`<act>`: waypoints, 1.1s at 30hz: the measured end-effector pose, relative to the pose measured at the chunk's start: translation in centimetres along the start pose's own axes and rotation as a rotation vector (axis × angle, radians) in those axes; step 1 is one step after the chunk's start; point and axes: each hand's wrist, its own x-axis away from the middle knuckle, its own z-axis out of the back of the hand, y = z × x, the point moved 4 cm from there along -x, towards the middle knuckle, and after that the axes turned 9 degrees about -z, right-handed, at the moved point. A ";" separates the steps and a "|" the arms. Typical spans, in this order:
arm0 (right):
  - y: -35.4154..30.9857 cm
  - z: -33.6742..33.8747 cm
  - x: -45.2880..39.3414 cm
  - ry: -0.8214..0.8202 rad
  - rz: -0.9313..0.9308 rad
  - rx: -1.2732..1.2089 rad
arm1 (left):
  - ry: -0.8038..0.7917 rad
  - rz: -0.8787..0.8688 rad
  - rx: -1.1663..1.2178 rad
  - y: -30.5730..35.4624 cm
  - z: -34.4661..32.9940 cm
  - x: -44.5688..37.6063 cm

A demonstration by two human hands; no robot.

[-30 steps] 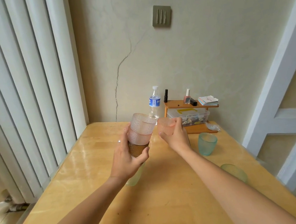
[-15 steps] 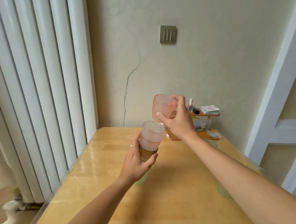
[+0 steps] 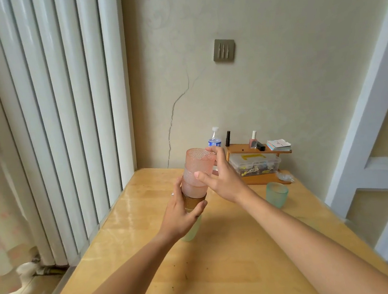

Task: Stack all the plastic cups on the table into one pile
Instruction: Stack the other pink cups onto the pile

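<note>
Above the desk (image 3: 129,227), at the left side of the scene, the left hand (image 3: 181,216) is closed around the lower part of a pile of cups (image 3: 195,185) and holds it up in the air. The bottom cup of the pile is amber-brown, and pink textured cups sit inside it. Just under the left hand a pale green cup (image 3: 192,230) stands on the desk, partly hidden by the hand.

To the right of the pile, the right hand (image 3: 222,179) grips the top pink cup (image 3: 199,160), with the thumb on the near side and the fingers around the rim on the far side. This cup looks already entered into the pile, so I judge the step in hand is pushing it down until it is seated.

Farther right, past the right forearm, a teal cup (image 3: 277,194) stands alone on the desk, well apart from both hands. Behind it a small wooden shelf (image 3: 258,149) stands against the wall.

For the next move, the right hand needs to let go of the top cup and reach to one of the cups that stand on the desk, while the left hand keeps the pile upright.
</note>
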 end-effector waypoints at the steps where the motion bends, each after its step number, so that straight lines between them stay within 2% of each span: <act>1: -0.1 -0.2 0.1 -0.009 -0.004 -0.014 | -0.001 0.000 -0.001 0.0 0.1 0.1; 7: -0.4 -1.1 0.3 0.004 -0.026 -0.016 | -0.005 -0.005 0.069 0.6 0.8 -0.1; 13: -0.7 -1.5 0.7 -0.004 -0.032 -0.010 | 0.075 -0.009 0.099 2.5 1.9 -1.7; 29: -0.8 -0.1 3.0 -0.055 -0.146 0.059 | 0.028 0.089 0.175 2.9 1.8 -1.0; 31: 1.3 1.6 4.0 0.013 -0.193 0.127 | 0.022 0.099 0.180 3.0 1.8 -0.9; 33: 4.5 3.7 5.1 0.082 -0.275 0.319 | 0.017 0.103 0.185 3.0 1.6 -0.9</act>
